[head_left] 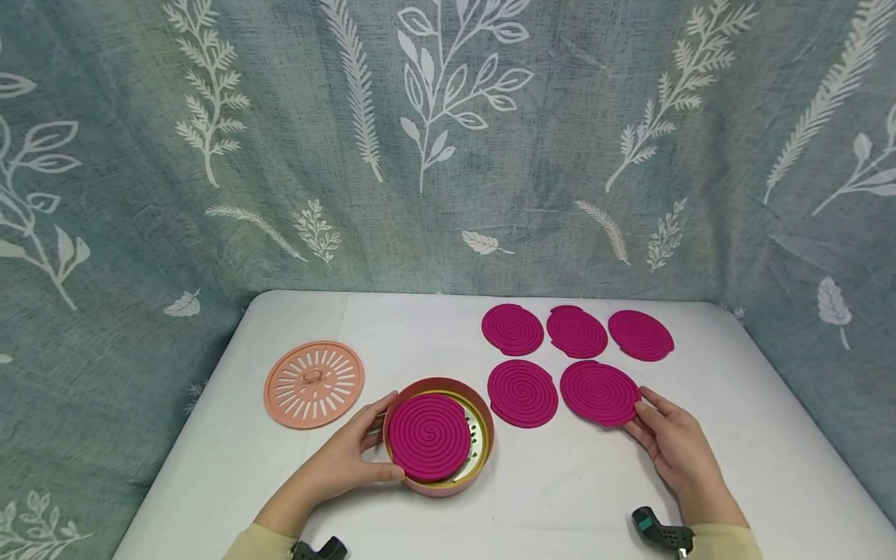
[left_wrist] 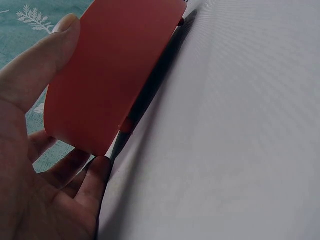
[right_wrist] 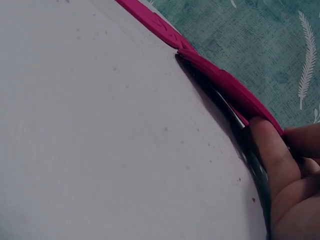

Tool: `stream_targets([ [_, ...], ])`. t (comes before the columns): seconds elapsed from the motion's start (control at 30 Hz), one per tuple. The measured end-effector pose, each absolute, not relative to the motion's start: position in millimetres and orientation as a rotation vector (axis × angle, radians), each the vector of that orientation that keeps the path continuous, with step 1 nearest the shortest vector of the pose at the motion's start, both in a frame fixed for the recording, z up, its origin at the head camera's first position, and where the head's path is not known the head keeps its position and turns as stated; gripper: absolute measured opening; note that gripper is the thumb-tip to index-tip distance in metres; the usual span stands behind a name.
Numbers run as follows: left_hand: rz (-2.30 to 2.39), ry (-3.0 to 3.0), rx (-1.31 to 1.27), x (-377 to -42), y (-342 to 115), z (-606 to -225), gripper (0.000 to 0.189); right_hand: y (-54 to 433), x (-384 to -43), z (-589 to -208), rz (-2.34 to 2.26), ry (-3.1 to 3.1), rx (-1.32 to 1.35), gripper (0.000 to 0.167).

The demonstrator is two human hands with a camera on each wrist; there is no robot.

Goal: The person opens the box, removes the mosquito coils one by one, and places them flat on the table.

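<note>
My left hand (head_left: 357, 451) grips the side of a round, coral-coloured mosquito coil holder (head_left: 488, 451), thumb at the front and fingers behind. Inside the holder, a magenta mosquito coil (head_left: 429, 437) lies left of centre, leaving part of a metal base exposed. In the left wrist view, the holder's smooth outer wall (left_wrist: 115, 65) fills the space beside my thumb. My right hand (head_left: 672, 443) pinches the right edge of another magenta mosquito coil (head_left: 600, 393). In the right wrist view, that coil (right_wrist: 232, 87) is tilted, its near edge lifted off the table.
Left of the holder lies its slotted orange lid (head_left: 314, 385). One loose coil (head_left: 523, 393) rests between the holder and the pinched coil. Behind them are three more coils in a row, including the far right one (head_left: 640, 336). A patterned curtain (head_left: 434, 233) hangs behind the white table (head_left: 546, 505).
</note>
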State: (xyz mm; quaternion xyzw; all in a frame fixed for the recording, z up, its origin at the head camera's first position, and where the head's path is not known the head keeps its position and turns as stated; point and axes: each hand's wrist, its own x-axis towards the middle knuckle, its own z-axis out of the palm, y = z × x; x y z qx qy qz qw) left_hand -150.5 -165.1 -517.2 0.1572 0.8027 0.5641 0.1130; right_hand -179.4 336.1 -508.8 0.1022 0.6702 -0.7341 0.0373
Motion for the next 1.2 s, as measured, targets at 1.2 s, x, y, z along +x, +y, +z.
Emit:
stream_targets([
  [1.2, 1.653, 2.359, 0.455, -150, -164, -517, 0.113, 356, -168, -498, -2.51, 1.758, 0.215, 0.076],
])
